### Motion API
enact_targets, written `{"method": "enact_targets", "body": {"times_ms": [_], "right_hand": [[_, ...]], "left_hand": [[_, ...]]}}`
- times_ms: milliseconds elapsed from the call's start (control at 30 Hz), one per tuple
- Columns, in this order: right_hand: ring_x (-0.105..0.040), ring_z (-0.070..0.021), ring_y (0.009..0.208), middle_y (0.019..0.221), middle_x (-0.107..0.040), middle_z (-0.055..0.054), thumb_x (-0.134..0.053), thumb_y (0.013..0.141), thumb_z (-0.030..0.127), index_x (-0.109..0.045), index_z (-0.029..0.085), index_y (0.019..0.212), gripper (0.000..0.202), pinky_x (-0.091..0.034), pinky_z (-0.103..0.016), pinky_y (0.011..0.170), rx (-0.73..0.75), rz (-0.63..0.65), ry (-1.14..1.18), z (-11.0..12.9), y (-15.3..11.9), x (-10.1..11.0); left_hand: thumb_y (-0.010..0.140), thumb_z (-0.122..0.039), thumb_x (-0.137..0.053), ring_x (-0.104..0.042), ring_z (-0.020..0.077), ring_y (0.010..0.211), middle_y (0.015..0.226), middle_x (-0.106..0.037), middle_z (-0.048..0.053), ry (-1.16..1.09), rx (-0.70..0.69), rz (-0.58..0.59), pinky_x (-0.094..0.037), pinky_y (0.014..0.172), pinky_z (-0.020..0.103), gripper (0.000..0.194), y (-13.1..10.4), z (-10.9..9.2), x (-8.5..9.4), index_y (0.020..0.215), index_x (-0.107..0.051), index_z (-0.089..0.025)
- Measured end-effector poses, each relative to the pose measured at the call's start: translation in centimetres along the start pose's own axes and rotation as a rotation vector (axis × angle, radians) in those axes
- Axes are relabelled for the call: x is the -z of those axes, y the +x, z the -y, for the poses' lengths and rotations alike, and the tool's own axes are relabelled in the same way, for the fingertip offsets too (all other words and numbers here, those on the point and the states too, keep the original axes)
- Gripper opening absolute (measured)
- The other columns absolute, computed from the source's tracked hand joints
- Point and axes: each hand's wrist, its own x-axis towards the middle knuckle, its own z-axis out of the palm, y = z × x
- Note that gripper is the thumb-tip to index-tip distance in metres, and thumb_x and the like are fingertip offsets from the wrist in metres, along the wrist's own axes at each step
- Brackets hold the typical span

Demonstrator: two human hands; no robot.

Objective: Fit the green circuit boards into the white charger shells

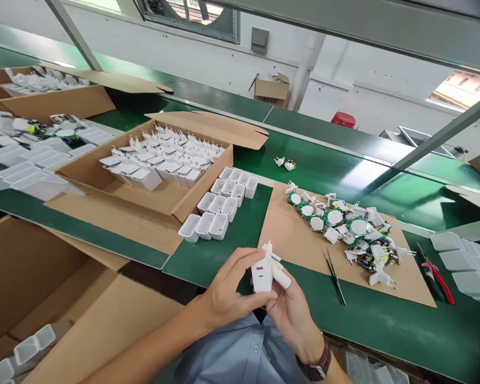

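A white USB plug charger (262,273) is held up in front of my body, its pins pointing upward and a red port and a dark slot facing me. My left hand (228,288) grips it between the fingers on top and the thumb below. My right hand (290,304) closes on its right side, with a white cover on one digit and a watch at the wrist. The right fingers behind the charger are hidden. Just beyond my hands, rows of white open housings (218,205) stand on the green bench (240,240).
A cardboard sheet (276,229) bears heaped circuit boards (335,217) with plugs. Tweezers (334,276) lie across its front edge, red-handled pliers (436,274) to the right. An open carton (152,200) of white chargers (172,154) is left. Stacked white housings (464,261) sit far right.
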Motion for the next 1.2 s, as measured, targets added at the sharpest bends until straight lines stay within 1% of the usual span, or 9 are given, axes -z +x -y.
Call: {"method": "enact_targets", "body": {"times_ms": [333,600,667,767,867,933,1000,1100,1200], "right_hand": [[-0.076,-0.0141,0.07,0.089,-0.084,-0.004,-0.101,0.068,0.031,-0.082,0.016,0.091,0.033,-0.065,-0.019,0.065,-0.148,-0.074,0.177,-0.9,-0.4,0.3],[-0.078,-0.0156,0.076,0.091,-0.084,-0.005,-0.097,0.074,0.037,-0.082,0.017,0.093,0.032,-0.066,-0.021,0.069,-0.127,-0.053,0.083,-1.1,-0.2,0.1],[-0.079,-0.0175,0.083,0.098,-0.084,-0.006,-0.09,0.083,0.04,-0.082,0.019,0.099,0.028,-0.068,-0.025,0.074,-0.005,-0.051,-0.06,-0.8,-0.1,0.5],[-0.079,-0.022,0.1,0.114,-0.082,-0.009,-0.076,0.096,0.03,-0.08,0.024,0.114,0.02,-0.069,-0.035,0.09,0.426,0.008,-0.561,0.3,-0.1,1.7],[-0.075,-0.0275,0.115,0.126,-0.076,-0.015,-0.063,0.095,0.01,-0.075,0.023,0.13,0.04,-0.067,-0.043,0.096,0.962,0.155,-1.268,1.5,0.0,3.1],[-0.073,-0.0302,0.117,0.128,-0.073,-0.02,-0.056,0.091,0.002,-0.071,0.02,0.135,0.05,-0.069,-0.044,0.088,1.169,0.225,-1.604,1.9,0.0,3.8],[-0.073,-0.0306,0.115,0.128,-0.071,-0.022,-0.052,0.089,0.0,-0.069,0.017,0.133,0.05,-0.07,-0.042,0.081,1.23,0.247,-1.748,2.0,0.2,4.1],[-0.073,-0.0282,0.114,0.126,-0.071,-0.02,-0.052,0.095,0.002,-0.062,0.015,0.14,0.048,-0.07,-0.039,0.083,1.209,0.242,-1.748,1.9,0.3,4.2],[-0.073,-0.028,0.118,0.127,-0.073,-0.02,-0.057,0.101,0.006,-0.055,0.014,0.149,0.049,-0.069,-0.041,0.091,1.195,0.208,-1.72,1.7,0.1,4.2]], "left_hand": [[0.097,-0.04,-0.082,-0.074,0.0252,0.107,0.12,-0.069,0.014,0.067,-0.012,-0.022,-0.065,0.097,0.035,0.059,0.1,-0.6,-0.3,0.146,-0.06,-0.016],[0.095,-0.037,-0.084,-0.074,0.0252,0.107,0.122,-0.068,0.015,0.035,-0.008,-0.013,-0.065,0.097,0.035,0.063,0.0,-0.2,-0.2,0.149,-0.058,-0.017],[0.096,-0.04,-0.083,-0.073,0.026,0.111,0.126,-0.068,0.015,0.014,-0.009,0.016,-0.065,0.099,0.037,0.065,-0.2,0.3,0.1,0.151,-0.056,-0.019],[0.09,-0.056,-0.085,-0.07,0.0309,0.121,0.134,-0.066,0.017,0.004,0.032,0.086,-0.063,0.106,0.045,0.078,-0.8,1.4,0.9,0.153,-0.054,-0.023],[0.079,-0.073,-0.085,-0.063,0.0381,0.136,0.151,-0.057,0.022,-0.019,0.122,0.121,-0.059,0.112,0.054,0.107,-1.4,2.3,1.6,0.163,-0.042,-0.025],[0.079,-0.076,-0.083,-0.058,0.0399,0.143,0.159,-0.051,0.024,-0.054,0.132,0.156,-0.058,0.114,0.057,0.117,-1.5,2.6,1.6,0.17,-0.032,-0.025],[0.089,-0.068,-0.079,-0.057,0.0371,0.143,0.157,-0.055,0.022,-0.076,0.083,0.189,-0.056,0.116,0.055,0.102,-1.3,2.5,1.4,0.17,-0.034,-0.025],[0.108,-0.033,-0.067,-0.065,0.0271,0.13,0.135,-0.07,0.014,-0.11,0.026,0.144,-0.058,0.111,0.045,0.051,-0.8,2.4,0.9,0.156,-0.053,-0.025],[0.109,-0.015,-0.058,-0.07,0.0216,0.115,0.119,-0.074,0.01,-0.147,0.054,0.072,-0.061,0.101,0.036,0.032,-0.5,2.5,0.4,0.14,-0.063,-0.021]]}}
